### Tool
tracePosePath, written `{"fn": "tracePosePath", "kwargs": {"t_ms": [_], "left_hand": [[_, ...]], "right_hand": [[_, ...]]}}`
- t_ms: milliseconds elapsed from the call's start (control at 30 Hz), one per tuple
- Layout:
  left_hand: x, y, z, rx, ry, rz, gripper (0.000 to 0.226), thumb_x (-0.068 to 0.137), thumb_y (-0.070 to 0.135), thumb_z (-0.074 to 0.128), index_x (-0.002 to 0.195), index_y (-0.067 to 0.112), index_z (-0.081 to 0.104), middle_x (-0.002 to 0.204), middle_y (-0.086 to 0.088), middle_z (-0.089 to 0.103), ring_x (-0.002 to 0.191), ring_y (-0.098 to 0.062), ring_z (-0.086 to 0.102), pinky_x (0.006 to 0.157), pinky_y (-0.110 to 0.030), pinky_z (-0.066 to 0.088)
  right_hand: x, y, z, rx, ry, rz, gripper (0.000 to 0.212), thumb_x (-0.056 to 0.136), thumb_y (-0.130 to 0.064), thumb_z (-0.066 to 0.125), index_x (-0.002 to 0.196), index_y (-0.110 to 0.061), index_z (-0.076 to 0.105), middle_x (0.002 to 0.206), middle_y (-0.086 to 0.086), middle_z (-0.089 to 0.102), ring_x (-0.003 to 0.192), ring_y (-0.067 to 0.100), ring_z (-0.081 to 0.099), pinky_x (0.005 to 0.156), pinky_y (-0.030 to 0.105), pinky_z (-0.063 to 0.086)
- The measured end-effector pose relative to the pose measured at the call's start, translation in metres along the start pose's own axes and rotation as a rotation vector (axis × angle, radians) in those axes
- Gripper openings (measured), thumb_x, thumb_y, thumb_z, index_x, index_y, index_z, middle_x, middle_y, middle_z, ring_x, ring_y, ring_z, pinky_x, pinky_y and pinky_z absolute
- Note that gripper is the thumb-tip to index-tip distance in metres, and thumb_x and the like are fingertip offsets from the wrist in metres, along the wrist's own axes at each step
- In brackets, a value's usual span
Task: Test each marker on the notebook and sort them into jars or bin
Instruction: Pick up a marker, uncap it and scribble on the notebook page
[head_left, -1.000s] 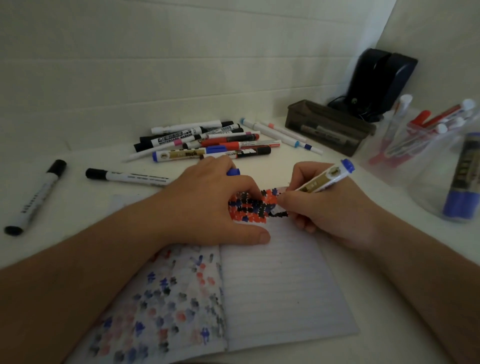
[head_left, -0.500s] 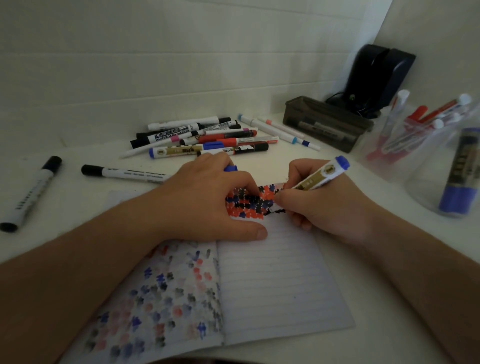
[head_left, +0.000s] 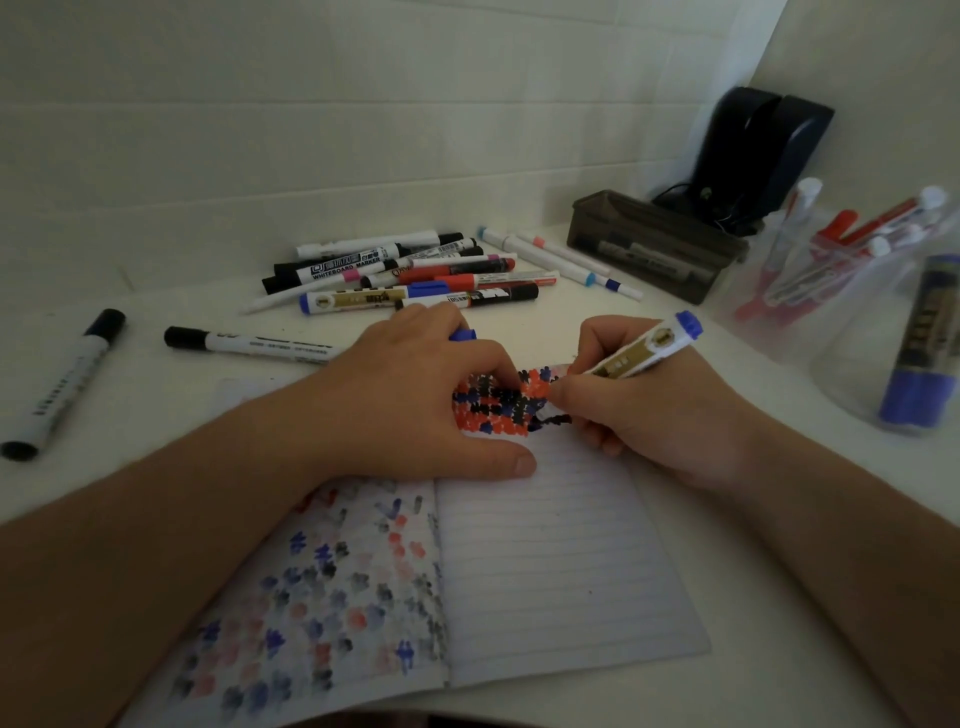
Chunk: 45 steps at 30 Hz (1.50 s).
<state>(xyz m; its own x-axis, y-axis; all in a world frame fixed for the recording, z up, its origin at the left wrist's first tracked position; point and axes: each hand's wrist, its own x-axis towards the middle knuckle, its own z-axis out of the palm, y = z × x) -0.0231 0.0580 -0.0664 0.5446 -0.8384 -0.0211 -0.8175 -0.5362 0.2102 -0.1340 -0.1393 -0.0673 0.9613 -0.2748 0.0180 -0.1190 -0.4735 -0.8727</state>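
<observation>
An open lined notebook (head_left: 550, 561) lies in front of me, its top rows filled with red, blue and black scribbles. My right hand (head_left: 639, 410) pinches a blue-ended marker (head_left: 644, 351) with a gold label, tip down on the page at the right end of the scribbles. My left hand (head_left: 415, 400) presses the notebook flat, and its curled fingers hold a blue cap (head_left: 462, 334). A pile of markers (head_left: 410, 275) lies behind the hands. One clear jar (head_left: 826, 260) holds red markers, another jar (head_left: 904, 353) holds a blue one. A dark bin (head_left: 654, 244) sits at the back.
Two black-capped markers lie apart on the left of the white table, one (head_left: 249, 345) near my left hand and one (head_left: 62, 384) further left. A dark device with cables (head_left: 748, 156) stands in the back right corner against the wall.
My right hand has shifted a little as the marker tip draws a dark stroke on the page. The left hand stays put on the notebook.
</observation>
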Motion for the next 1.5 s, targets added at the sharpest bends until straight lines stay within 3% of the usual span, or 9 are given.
{"fn": "tracePosePath", "kwargs": {"t_ms": [467, 533, 633, 700, 833, 1033, 1200, 1300, 1500], "left_hand": [[0.000, -0.001, 0.001, 0.003, 0.029, 0.014, 0.076, 0.066, 0.097, 0.045, 0.133, 0.062, 0.037, 0.107, 0.023, 0.034, 0.105, -0.008, 0.036, 0.088, -0.032, 0.035], [-0.001, 0.001, 0.002, -0.078, 0.083, 0.043, 0.064, 0.082, 0.081, 0.052, 0.139, 0.060, 0.030, 0.112, 0.019, 0.041, 0.106, -0.005, 0.039, 0.091, -0.032, 0.038], [0.000, 0.000, 0.003, -0.291, 0.193, 0.033, 0.050, 0.104, 0.028, 0.053, 0.144, 0.046, 0.029, 0.109, 0.023, 0.053, 0.096, 0.005, 0.052, 0.080, -0.020, 0.046], [0.001, -0.004, 0.003, -0.364, 0.236, 0.011, 0.042, 0.104, 0.019, 0.053, 0.137, 0.038, 0.033, 0.111, 0.023, 0.061, 0.097, 0.005, 0.059, 0.083, -0.020, 0.052], [0.001, -0.005, 0.002, -0.425, 0.220, 0.018, 0.030, 0.099, 0.030, 0.060, 0.120, 0.038, 0.041, 0.120, 0.021, 0.066, 0.112, 0.001, 0.061, 0.097, -0.025, 0.052], [0.000, -0.002, 0.001, -0.416, 0.214, 0.034, 0.024, 0.098, 0.037, 0.059, 0.116, 0.042, 0.044, 0.118, 0.019, 0.063, 0.106, 0.001, 0.060, 0.094, -0.030, 0.054], [-0.001, -0.001, 0.000, -0.404, 0.231, 0.064, 0.024, 0.098, 0.037, 0.059, 0.116, 0.042, 0.044, 0.113, 0.023, 0.061, 0.103, 0.004, 0.060, 0.091, -0.024, 0.053], [-0.001, 0.000, 0.000, -0.363, 0.264, 0.086, 0.023, 0.098, 0.037, 0.059, 0.115, 0.043, 0.044, 0.100, 0.025, 0.057, 0.093, 0.010, 0.056, 0.075, -0.010, 0.045], [-0.006, 0.003, -0.001, -0.405, 0.377, 0.115, 0.019, 0.097, 0.040, 0.056, 0.113, 0.035, 0.047, 0.081, 0.011, 0.058, 0.071, 0.001, 0.054, 0.065, -0.011, 0.043]], "right_hand": [[-0.001, -0.001, 0.000, -0.033, -0.017, 0.018, 0.027, 0.087, -0.016, 0.077, 0.071, -0.014, 0.055, 0.062, 0.006, 0.064, 0.054, 0.018, 0.060, 0.050, 0.025, 0.051], [-0.001, -0.003, -0.002, 0.023, -0.057, 0.024, 0.026, 0.086, -0.012, 0.076, 0.070, -0.014, 0.054, 0.061, 0.005, 0.060, 0.053, 0.016, 0.057, 0.048, 0.022, 0.047], [0.000, -0.002, -0.009, 0.369, -0.087, -0.033, 0.026, 0.088, 0.002, 0.070, 0.073, -0.008, 0.051, 0.056, 0.003, 0.054, 0.044, 0.011, 0.045, 0.040, 0.017, 0.036], [0.001, 0.000, -0.015, 0.595, -0.110, -0.060, 0.022, 0.085, 0.002, 0.073, 0.078, -0.010, 0.056, 0.059, 0.000, 0.056, 0.043, 0.010, 0.040, 0.038, 0.018, 0.028], [0.004, 0.003, -0.020, 0.727, -0.150, -0.085, 0.008, 0.082, -0.013, 0.073, 0.088, -0.019, 0.073, 0.068, 0.003, 0.058, 0.055, 0.015, 0.043, 0.042, 0.020, 0.031], [0.004, 0.005, -0.021, 0.781, -0.233, -0.046, 0.046, 0.074, -0.035, 0.057, 0.107, -0.010, 0.075, 0.078, 0.008, 0.063, 0.062, 0.019, 0.046, 0.045, 0.022, 0.027], [0.006, 0.006, -0.017, 0.709, -0.224, -0.008, 0.044, 0.079, -0.032, 0.054, 0.110, -0.010, 0.075, 0.080, 0.011, 0.063, 0.061, 0.019, 0.048, 0.043, 0.021, 0.033], [0.006, 0.004, -0.011, 0.630, -0.177, 0.009, 0.033, 0.095, -0.023, 0.046, 0.112, -0.013, 0.072, 0.081, 0.012, 0.066, 0.059, 0.020, 0.051, 0.042, 0.022, 0.036], [0.003, 0.000, -0.006, 0.426, -0.063, -0.067, 0.017, 0.103, -0.015, 0.055, 0.089, -0.017, 0.063, 0.065, 0.011, 0.061, 0.050, 0.020, 0.048, 0.040, 0.022, 0.034]]}}
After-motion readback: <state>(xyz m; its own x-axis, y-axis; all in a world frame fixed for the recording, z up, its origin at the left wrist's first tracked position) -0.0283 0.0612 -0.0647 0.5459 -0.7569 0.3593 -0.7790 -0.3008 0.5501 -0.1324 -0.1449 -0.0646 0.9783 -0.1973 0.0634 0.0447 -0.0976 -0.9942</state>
